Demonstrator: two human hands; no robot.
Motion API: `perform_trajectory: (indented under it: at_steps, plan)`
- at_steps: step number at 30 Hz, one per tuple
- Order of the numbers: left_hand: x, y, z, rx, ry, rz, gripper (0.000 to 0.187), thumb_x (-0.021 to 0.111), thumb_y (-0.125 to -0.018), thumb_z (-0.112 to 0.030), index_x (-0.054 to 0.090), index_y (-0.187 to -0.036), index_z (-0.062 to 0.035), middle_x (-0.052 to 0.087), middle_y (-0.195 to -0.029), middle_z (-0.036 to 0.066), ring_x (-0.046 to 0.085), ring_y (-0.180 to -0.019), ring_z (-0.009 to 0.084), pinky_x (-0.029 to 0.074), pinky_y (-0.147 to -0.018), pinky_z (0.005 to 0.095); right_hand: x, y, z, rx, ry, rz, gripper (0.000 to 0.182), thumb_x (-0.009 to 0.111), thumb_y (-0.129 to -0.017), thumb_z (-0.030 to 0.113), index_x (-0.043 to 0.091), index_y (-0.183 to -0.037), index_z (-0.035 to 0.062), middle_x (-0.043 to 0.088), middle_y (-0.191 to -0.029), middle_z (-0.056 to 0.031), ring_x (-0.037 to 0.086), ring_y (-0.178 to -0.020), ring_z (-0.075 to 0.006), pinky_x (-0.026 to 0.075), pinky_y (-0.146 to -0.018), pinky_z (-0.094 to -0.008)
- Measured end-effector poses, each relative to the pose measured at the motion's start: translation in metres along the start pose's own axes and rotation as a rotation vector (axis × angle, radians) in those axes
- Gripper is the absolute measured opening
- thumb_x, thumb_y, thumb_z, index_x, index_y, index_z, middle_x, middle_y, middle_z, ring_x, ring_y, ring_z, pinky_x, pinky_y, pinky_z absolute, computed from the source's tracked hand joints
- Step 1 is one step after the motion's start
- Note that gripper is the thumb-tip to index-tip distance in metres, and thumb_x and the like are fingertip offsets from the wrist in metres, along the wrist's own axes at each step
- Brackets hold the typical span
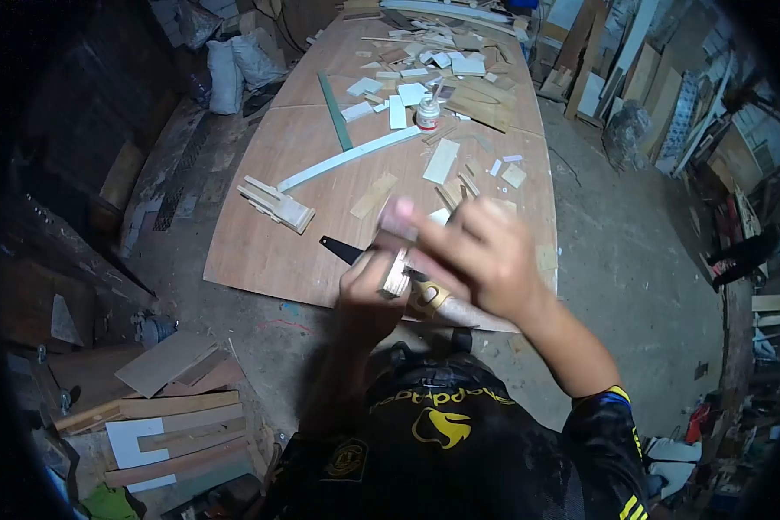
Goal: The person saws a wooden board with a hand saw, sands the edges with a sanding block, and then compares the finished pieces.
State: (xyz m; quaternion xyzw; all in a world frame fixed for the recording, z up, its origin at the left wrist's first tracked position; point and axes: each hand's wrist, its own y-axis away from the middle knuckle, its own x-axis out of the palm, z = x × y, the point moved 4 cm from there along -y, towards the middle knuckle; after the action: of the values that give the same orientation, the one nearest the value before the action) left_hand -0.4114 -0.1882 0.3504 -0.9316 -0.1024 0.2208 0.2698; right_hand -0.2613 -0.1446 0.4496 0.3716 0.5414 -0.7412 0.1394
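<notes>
My left hand [366, 284] is wrapped round a small piece of wood [396, 279], its pale layered end facing me. My right hand [492, 251] is close over that piece from the right, blurred by motion; I cannot tell whether its fingers grip anything. Beneath my hands a handsaw lies on the table near its front edge, its black blade [341, 250] to the left and its yellowish handle [438, 298] to the right, partly hidden. A small assembly of wooden strips [277, 205] rests on the table to the left.
The long wooden table [260, 247] carries a pale strip [347, 159], a green strip [334, 113], a white jar with a red label [427, 114] and many scattered offcuts [442, 161]. Boards [182, 360] lie at lower left. White sacks [234, 69] stand beyond the table's left side.
</notes>
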Motion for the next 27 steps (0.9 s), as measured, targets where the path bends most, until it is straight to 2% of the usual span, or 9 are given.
perform_trajectory:
  at_steps: [2,5,10,14,19,21,22,25,27]
  plan:
    - [-0.004,-0.003,-0.008,0.058,-0.024,-0.045,0.042,0.062,-0.087,-0.002,0.058,-0.127,0.0094,0.067,-0.113,0.026,0.07,-0.101,0.0342,0.055,-0.085,0.0371,0.0,-0.002,-0.034,0.073,0.272,0.08,0.056,0.078,-0.076,0.017,0.066,-0.13,0.0122,0.046,-0.071,-0.006,0.049,-0.065,-0.0229,0.04,-0.06,-0.0352]
    - [-0.006,-0.006,-0.019,0.061,-0.056,-0.026,0.039,0.061,-0.087,-0.001,0.059,-0.125,0.0096,0.067,-0.113,0.027,0.07,-0.102,0.035,0.055,-0.086,0.038,-0.002,0.005,-0.04,0.229,-0.007,-0.043,0.057,0.079,-0.076,0.012,0.065,-0.132,0.0126,0.045,-0.069,-0.0062,0.046,-0.063,-0.0225,0.039,-0.059,-0.034]
    - [0.0,0.006,0.012,0.122,-0.133,0.028,0.01,0.065,-0.078,-0.001,0.059,-0.086,0.0019,0.063,-0.084,0.019,0.064,-0.075,0.038,0.053,-0.065,0.0436,-0.005,-0.003,0.013,0.046,-0.035,0.05,0.058,0.08,-0.076,0.016,0.065,-0.132,0.0116,0.044,-0.068,-0.0048,0.046,-0.061,-0.0205,0.038,-0.058,-0.0344]
    - [0.0,0.007,-0.007,-0.016,0.037,0.055,0.049,0.06,-0.083,-0.002,0.055,-0.131,0.0061,0.062,-0.122,0.028,0.064,-0.111,0.0406,0.053,-0.091,0.0403,0.015,0.012,-0.05,0.225,0.116,0.102,0.056,0.077,-0.08,0.015,0.062,-0.135,0.014,0.048,-0.072,-0.0072,0.049,-0.065,-0.0239,0.041,-0.06,-0.0355]
    - [0.008,0.005,0.008,0.011,0.005,0.037,0.046,0.06,-0.086,-0.006,0.056,-0.13,0.0057,0.062,-0.121,0.027,0.064,-0.111,0.0412,0.052,-0.093,0.0419,-0.019,0.002,-0.002,0.146,-0.124,-0.113,0.058,0.077,-0.079,0.014,0.063,-0.135,0.0107,0.046,-0.071,-0.0077,0.05,-0.063,-0.023,0.039,-0.058,-0.0336]
    - [0.017,0.01,0.023,-0.375,0.284,0.102,0.043,0.059,-0.087,-0.005,0.056,-0.129,0.0056,0.063,-0.118,0.026,0.064,-0.109,0.0411,0.053,-0.092,0.0415,-0.007,0.008,0.014,-0.076,-0.21,-0.079,0.057,0.078,-0.077,0.014,0.065,-0.132,0.0105,0.045,-0.071,-0.007,0.049,-0.064,-0.0219,0.039,-0.057,-0.0341]
    - [0.018,0.008,0.019,-0.265,0.31,0.066,0.043,0.061,-0.087,-0.005,0.056,-0.129,0.0056,0.064,-0.117,0.025,0.066,-0.106,0.0407,0.054,-0.088,0.04,-0.001,0.013,0.017,0.032,-0.144,0.125,0.055,0.076,-0.077,0.012,0.065,-0.131,0.0104,0.046,-0.07,-0.008,0.05,-0.064,-0.0227,0.04,-0.058,-0.0343]
    - [0.016,-0.002,0.005,0.038,0.018,0.066,0.044,0.062,-0.087,-0.007,0.056,-0.13,0.0053,0.064,-0.119,0.026,0.067,-0.105,0.0394,0.055,-0.086,0.0393,0.001,0.017,-0.027,0.128,0.089,0.021,0.053,0.075,-0.079,0.013,0.065,-0.13,0.0099,0.046,-0.07,-0.0091,0.05,-0.065,-0.0234,0.04,-0.058,-0.035]
    - [0.013,0.002,-0.007,-0.027,0.04,0.067,0.044,0.061,-0.086,-0.005,0.056,-0.129,0.0062,0.063,-0.12,0.027,0.067,-0.106,0.0393,0.054,-0.088,0.0398,0.011,0.033,-0.067,0.286,0.106,0.05,0.052,0.076,-0.079,0.014,0.065,-0.13,0.0112,0.048,-0.071,-0.0082,0.05,-0.064,-0.0238,0.041,-0.058,-0.0352]
